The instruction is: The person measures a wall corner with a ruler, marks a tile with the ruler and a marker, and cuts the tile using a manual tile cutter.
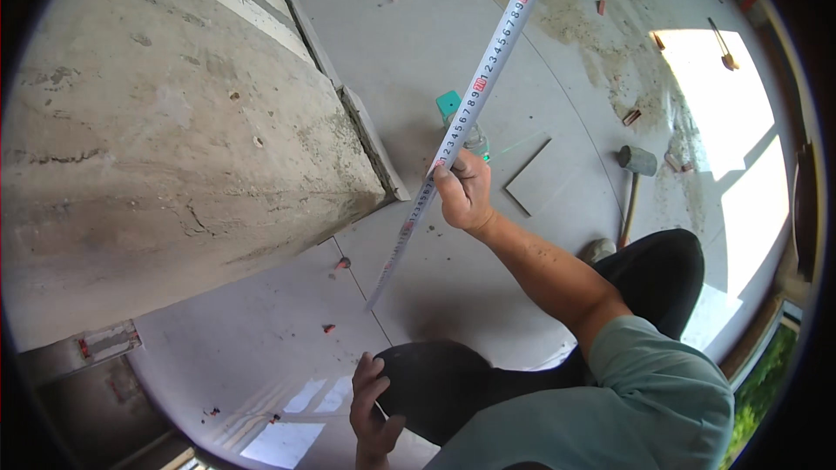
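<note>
1. Two bare hands show; the right hand (466, 193) grips a white tape measure blade (471, 104) between thumb and fingers, the thumb lying on its marked face.
2. The blade slants from the upper edge of the view down through that grip to a loose end above the tiled floor (287, 313), passing just beside the corner of a rough concrete wall (200, 122).
3. The left hand (367, 413) is free of any object, its fingers parted and loosely bent, near the dark-trousered knee (435, 374).
4. Beyond the right hand, a teal object (448, 104) and a clear bottle (476, 141) are partly hidden by the blade.
5. Rightward lie a square tile (542, 181) and a dark-headed mallet (637, 160), its handle near a shoe (598, 251).
</note>
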The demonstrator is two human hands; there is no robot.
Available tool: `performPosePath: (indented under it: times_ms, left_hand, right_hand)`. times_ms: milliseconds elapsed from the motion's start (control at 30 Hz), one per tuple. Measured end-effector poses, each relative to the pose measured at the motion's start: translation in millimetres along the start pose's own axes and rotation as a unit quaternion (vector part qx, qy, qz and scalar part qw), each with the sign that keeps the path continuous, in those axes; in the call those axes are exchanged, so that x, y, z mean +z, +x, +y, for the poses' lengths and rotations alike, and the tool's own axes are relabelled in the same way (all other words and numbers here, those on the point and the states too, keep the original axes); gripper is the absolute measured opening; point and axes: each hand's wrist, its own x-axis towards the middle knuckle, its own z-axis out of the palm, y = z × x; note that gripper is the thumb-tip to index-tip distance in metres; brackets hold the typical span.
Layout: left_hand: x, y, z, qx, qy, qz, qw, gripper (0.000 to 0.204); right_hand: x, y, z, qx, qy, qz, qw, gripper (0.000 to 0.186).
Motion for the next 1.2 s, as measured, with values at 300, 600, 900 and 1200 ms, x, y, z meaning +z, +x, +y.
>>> performPosePath:
  times_ms: [300,600,900,1200]
  left_hand:
    - [20,23,61,-0.134,0.443,-0.064,0.884,0.020]
    - [211,-1,339,-0.453,-0.199,0.017,0.869,0.045]
    - [172,74,493,0.041,0.011,-0.050,0.998,0.024]
    - [124,190,514,0.103,0.058,-0.014,0.993,0.021]
  right_hand:
    - [-11,48,-179,0.218,-0.035,-0.047,0.974,0.009]
    - [-158,10,-429,0.532,0.104,0.138,0.829,0.024]
    - [-279,18,-573,0.461,-0.392,-0.166,0.779,0.011]
    - [-302,-116,-630,0.717,-0.265,-0.126,0.632,0.042]
